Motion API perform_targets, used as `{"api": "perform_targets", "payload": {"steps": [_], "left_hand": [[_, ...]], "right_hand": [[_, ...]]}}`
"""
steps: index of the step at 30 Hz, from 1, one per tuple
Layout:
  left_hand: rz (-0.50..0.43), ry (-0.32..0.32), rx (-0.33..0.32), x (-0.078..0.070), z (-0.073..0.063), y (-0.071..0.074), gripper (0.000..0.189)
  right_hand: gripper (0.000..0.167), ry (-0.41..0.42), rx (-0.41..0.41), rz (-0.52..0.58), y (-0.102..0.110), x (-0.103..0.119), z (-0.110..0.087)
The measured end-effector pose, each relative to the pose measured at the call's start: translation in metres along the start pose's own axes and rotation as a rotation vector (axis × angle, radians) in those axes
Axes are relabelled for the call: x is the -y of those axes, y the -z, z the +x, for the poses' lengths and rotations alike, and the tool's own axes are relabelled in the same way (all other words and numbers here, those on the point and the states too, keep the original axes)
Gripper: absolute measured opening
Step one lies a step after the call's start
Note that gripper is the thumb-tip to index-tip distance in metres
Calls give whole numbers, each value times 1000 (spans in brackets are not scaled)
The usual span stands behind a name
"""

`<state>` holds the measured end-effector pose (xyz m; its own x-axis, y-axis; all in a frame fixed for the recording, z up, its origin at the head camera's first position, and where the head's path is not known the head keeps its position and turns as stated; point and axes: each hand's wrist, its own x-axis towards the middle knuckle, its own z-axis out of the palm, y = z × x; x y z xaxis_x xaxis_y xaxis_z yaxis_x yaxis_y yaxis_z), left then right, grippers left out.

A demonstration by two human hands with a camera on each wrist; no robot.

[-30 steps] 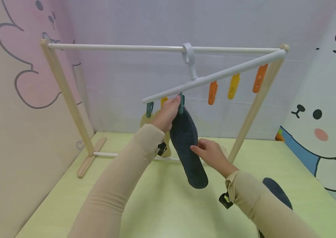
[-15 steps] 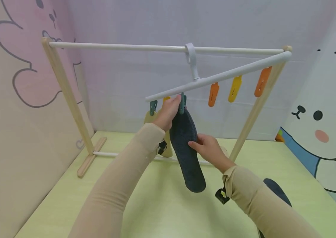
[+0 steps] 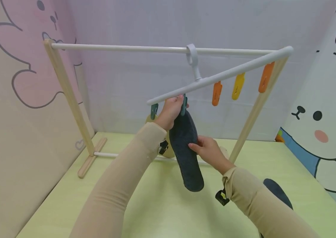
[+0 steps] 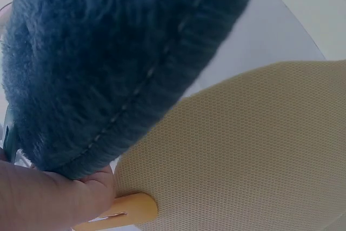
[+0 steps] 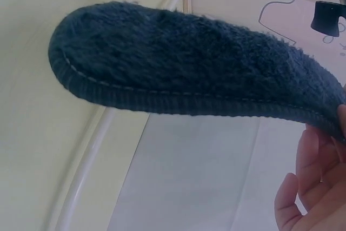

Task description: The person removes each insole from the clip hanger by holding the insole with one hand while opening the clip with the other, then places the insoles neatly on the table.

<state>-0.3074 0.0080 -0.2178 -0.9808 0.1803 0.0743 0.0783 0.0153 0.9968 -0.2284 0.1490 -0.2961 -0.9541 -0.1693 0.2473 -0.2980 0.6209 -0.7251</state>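
A dark blue fleecy insole [image 3: 185,145] hangs lengthwise below the white hanger bar [image 3: 224,75], its heel end down. My left hand [image 3: 170,112] grips its upper end right beside a green clip [image 3: 184,105]. Lower down, my right hand [image 3: 210,150] pinches its right edge between thumb and fingers. In the left wrist view, a beige mesh insole [image 4: 243,144] hangs behind the dark one, with a yellow clip [image 4: 140,208] at its end. In the right wrist view, the fleecy insole [image 5: 184,63] stretches away from my fingers, stitching along its edge.
The hanger hooks onto the top rail [image 3: 120,48] of a wood-framed rack on the table [image 3: 156,211]. Another green clip [image 3: 154,111] sits at its near end; orange [image 3: 216,93] and yellow [image 3: 238,86] clips hang toward its right end. Another dark insole [image 3: 278,191] lies at right.
The dark insole's lower end has swung a little left, and my right hand has shifted slightly left with it. The hanger bar has moved slightly right. Both hands keep their hold.
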Motion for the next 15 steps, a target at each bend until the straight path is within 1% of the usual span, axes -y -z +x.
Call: {"api": "perform_targets", "payload": {"steps": [5, 9, 12, 15], "left_hand": [[4, -38, -8, 0, -1, -1, 33], [-6, -57, -39, -1, -3, -3, 29], [11, -36, -58, -2, -4, -5, 31], [32, -17, -50, -4, -4, -6, 32]], "right_hand": [[15, -8, -5, 4, -1, 0, 0], [15, -11, 5, 23, -1, -1, 0], [15, -24, 12, 32, -1, -2, 0], [15, -40, 15, 35, -1, -3, -1]]}}
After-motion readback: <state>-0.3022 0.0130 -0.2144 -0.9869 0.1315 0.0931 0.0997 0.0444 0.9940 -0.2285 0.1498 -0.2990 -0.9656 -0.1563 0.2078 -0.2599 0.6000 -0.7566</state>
